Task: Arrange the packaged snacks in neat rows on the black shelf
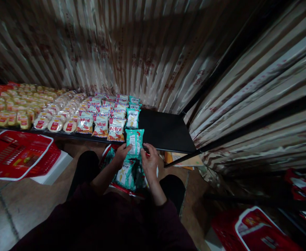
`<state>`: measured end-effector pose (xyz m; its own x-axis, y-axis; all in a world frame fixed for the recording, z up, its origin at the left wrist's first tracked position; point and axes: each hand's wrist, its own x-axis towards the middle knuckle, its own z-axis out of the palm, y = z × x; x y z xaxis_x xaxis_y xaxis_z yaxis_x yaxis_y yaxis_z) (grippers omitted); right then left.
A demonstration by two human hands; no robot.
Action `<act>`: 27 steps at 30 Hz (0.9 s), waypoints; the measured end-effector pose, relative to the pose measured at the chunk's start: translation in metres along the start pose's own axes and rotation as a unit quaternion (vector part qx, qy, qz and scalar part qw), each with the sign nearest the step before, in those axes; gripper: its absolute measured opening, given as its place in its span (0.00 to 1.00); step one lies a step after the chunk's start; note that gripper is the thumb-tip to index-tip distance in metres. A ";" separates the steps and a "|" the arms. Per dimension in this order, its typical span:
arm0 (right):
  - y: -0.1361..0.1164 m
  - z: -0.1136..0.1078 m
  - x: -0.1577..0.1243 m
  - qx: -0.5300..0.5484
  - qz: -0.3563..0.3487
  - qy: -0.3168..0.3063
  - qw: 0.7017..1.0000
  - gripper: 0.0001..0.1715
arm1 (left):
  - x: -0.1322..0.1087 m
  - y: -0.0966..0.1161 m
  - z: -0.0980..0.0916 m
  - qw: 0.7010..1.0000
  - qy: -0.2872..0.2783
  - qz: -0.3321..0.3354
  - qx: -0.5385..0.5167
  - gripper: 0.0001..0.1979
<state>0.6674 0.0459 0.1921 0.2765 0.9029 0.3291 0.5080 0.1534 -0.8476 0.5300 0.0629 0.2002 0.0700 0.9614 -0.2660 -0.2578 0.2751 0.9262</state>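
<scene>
A teal-and-white snack bag (134, 142) is held upright just in front of the shelf edge. My left hand (122, 154) grips its lower left side, thumb over the front. At the bag's right edge, my right hand (150, 159) is loosely curled with thumb and fingers apart; its fingertips are close to or touching the bag. Below both hands, more teal snack bags (125, 174) lie in a red basket (124, 190) between my knees. A short row of the same teal bags (133, 118) stands on the black shelf (165, 130), directly behind the held one.
Left along the shelf stand rows of red-and-white snack bags (101, 124), round wrapped cakes (56, 124) and yellow packs (11, 118). Red baskets sit on the floor at left (19, 153) and at lower right (257, 230). Black posts (221, 139) and striped sheeting (132, 45) border the shelf.
</scene>
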 end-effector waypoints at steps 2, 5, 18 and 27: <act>-0.004 -0.001 -0.004 -0.054 -0.057 -0.007 0.997 0.16 | 0.000 0.000 0.002 1.000 -0.003 0.007 -0.005 0.25; -0.007 -0.001 -0.006 -0.072 -0.077 -0.025 0.994 0.16 | 0.001 -0.001 0.007 1.000 -0.011 0.017 -0.017 0.25; -0.017 -0.005 -0.008 0.135 0.130 -0.078 0.979 0.29 | -0.012 0.001 0.024 0.999 0.024 0.010 0.046 0.20; -0.020 -0.003 -0.004 0.185 0.182 -0.086 0.962 0.27 | -0.015 -0.011 0.029 0.988 0.045 0.090 0.117 0.17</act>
<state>0.6589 0.0377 0.2092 0.2265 0.9719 -0.0646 0.0691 -0.0822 -0.9942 0.5596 0.0458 0.2019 -0.0457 0.9935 -0.1042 -0.0272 0.1030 0.9943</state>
